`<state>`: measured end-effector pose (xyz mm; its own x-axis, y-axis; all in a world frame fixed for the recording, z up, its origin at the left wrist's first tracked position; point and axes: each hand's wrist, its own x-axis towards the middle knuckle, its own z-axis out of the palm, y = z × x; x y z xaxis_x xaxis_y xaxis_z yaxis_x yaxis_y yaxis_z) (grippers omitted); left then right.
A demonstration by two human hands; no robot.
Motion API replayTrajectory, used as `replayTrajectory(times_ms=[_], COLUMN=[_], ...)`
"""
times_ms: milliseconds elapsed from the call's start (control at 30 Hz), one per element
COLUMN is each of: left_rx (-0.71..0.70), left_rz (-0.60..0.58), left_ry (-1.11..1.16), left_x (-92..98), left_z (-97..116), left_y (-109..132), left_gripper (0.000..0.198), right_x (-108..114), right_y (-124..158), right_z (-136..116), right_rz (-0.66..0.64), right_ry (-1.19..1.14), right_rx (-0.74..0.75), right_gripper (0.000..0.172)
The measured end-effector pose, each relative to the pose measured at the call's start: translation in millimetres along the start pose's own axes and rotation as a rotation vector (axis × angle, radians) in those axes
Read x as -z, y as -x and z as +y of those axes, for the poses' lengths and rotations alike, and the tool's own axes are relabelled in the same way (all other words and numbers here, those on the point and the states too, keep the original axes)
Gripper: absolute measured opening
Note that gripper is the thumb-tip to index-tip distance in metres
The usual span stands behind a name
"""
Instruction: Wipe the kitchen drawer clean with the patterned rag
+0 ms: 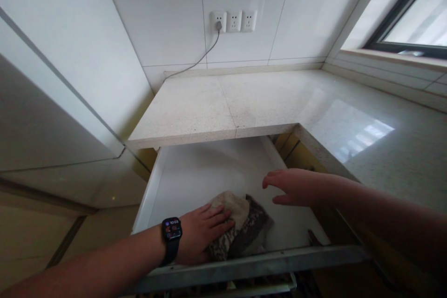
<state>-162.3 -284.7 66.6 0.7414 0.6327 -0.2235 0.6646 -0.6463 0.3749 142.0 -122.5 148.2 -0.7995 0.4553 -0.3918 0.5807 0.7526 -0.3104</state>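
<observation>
My left hand (206,230), with a black smartwatch (172,237) on its wrist, lies palm down on a crumpled cloth (253,226). Its fingers are stretched out over the cloth, which is beige on one side with a dark patterned part. The cloth rests in a pulled-out white drawer (206,167), near its front. My right hand (295,187) hovers over the drawer's right side, thumb and fingers apart, holding nothing. It does not touch the cloth. My left palm is partly hidden from view.
Over the drawer's back juts a pale speckled countertop (195,107), which turns a corner to the right. A tall white cabinet (80,46) stands at the left. Wall sockets (233,22) with a plugged-in cord (206,53) are behind. A window (415,14) is at upper right.
</observation>
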Motion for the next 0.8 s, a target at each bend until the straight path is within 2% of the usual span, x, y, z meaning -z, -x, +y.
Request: replayTrajectory(times_ms=[100, 200, 400, 500, 567, 633, 800], left_rx=[-0.099, -0.19, -0.307, -0.344, -0.332, -0.264, 0.026], left_rz=[0.004, 0.04, 0.066, 0.083, 0.102, 0.133, 0.216], left_ry=[-0.04, -0.101, -0.239, -0.289, -0.308, -0.314, -0.278], left_x=[1.1, 4.4, 6.1, 6.2, 6.8, 9.3, 26.7], left_z=[-2, 5, 28, 29, 20, 4, -60], left_y=[-21, -52, -128, -155, -166, -171, -178], left_gripper=[0.092, 0.089, 0.087, 0.09, 0.09, 0.089, 0.082], right_x=[1, -2, -3, 3, 6, 9, 18], right_y=[12, 13, 4, 6, 11, 16, 23], right_z=[19, 30, 33, 33, 35, 39, 51], right_rz=[0.001, 0.031, 0.025, 0.015, 0.013, 0.015, 0.014], right_ry=[-0.029, -0.066, -0.023, -0.019, -0.011, -0.013, -0.037], right_rx=[-0.038, -0.052, -0.035, -0.013, -0.033, -0.057, -0.096], right_gripper=[0.036, 0.037, 0.037, 0.04, 0.041, 0.042, 0.039])
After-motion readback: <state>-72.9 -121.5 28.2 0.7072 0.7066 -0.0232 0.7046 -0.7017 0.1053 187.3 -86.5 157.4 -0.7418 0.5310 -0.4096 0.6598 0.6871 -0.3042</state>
